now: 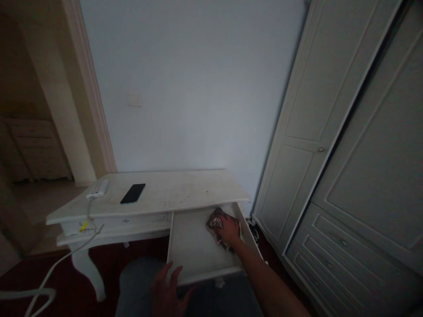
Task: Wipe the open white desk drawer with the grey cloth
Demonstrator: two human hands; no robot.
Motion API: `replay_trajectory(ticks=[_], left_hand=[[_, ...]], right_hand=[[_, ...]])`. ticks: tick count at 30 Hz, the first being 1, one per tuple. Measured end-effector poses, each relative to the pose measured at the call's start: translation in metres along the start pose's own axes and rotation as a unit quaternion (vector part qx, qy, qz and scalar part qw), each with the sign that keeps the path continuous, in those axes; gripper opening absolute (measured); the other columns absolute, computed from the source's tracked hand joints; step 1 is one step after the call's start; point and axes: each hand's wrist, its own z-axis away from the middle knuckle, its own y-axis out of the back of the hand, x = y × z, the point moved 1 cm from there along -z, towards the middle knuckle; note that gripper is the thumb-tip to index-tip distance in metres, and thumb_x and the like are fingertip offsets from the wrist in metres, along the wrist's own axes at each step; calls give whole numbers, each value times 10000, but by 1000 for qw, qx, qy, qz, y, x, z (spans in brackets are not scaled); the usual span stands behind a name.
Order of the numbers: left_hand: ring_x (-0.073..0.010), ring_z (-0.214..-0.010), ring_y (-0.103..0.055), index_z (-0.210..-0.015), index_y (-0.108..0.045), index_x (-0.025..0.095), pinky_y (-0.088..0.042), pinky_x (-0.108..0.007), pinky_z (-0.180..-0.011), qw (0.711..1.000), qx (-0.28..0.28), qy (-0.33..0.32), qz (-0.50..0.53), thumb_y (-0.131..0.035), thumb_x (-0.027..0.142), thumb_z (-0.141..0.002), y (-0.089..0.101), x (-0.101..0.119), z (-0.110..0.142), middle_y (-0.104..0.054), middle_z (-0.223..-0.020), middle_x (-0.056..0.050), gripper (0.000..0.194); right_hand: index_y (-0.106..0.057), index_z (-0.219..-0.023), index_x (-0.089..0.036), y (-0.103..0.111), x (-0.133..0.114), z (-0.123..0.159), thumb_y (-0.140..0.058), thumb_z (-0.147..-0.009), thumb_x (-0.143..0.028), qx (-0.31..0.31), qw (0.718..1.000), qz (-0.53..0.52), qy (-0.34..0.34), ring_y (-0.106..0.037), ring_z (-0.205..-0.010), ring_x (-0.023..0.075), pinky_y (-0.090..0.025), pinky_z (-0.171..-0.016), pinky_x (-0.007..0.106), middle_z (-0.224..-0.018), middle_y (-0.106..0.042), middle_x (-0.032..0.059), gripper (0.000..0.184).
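Observation:
A pulled-out white drawer (190, 246) juts from the right side of a white table. Inside it, toward the back right, my right hand (230, 229) is closed over a crumpled brown cloth (214, 219) with a pale pattern, pressed to the drawer's floor. Part of the cloth is hidden beneath the fingers. My left hand (170, 288) is at the drawer's front left corner, its fingers spread and holding nothing; whether it touches the drawer edge I cannot tell.
On the white table (178, 187) lie a dark phone (133, 193) and a white power strip (98, 188), its cable (71, 253) hanging at the left. A grey-white wardrobe (297, 163) stands close on the right. Dark items (253, 230) sit beside the drawer.

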Motion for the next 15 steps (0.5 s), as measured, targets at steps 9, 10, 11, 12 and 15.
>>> replay_trajectory(ticks=[9, 10, 11, 12, 15], left_hand=[[-336, -1005, -692, -832, -783, 272, -583, -466, -921, 1000, 6, -17, -10, -816, 660, -744, -12, -9, -17, -755, -938, -87, 399], [-332, -1002, -689, -836, -781, 268, -583, -463, -920, 1000, 2, -22, -7, -820, 646, -750, -13, -9, -21, -749, -944, -86, 389], [-329, -999, -687, -840, -778, 267, -584, -460, -919, 1000, -3, -24, -4, -828, 635, -747, -14, -8, -24, -743, -948, -84, 383], [-327, -989, -687, -838, -775, 266, -588, -460, -911, 1000, -4, -25, -2, -841, 625, -736, -15, -7, -25, -737, -945, -84, 379], [-352, -1003, -691, -859, -767, 257, -594, -498, -915, 1000, 18, 4, 2, -860, 575, -720, -19, 3, -18, -728, -979, -113, 359]], right_hand=[[-637, -1418, -256, 1, -20, -36, -793, -790, -381, -43, 997, -60, -12, -598, -1341, 352, -447, -1078, 484, -1433, -656, 151, 659], [-654, -1395, -241, 1, -23, -40, -826, -747, -358, -48, 997, -62, -11, -622, -1309, 351, -469, -1050, 459, -1406, -671, 156, 681], [-662, -1383, -230, 0, -28, -44, -855, -703, -333, -54, 996, -65, -9, -635, -1291, 354, -481, -1033, 446, -1392, -677, 163, 714], [-661, -1385, -228, -1, -35, -47, -877, -666, -311, -59, 996, -68, -6, -638, -1287, 361, -487, -1025, 445, -1392, -677, 168, 755], [-624, -1431, -250, -13, -69, -48, -895, -630, -303, -70, 994, -80, 10, -624, -1312, 392, -495, -1024, 486, -1425, -660, 175, 847]])
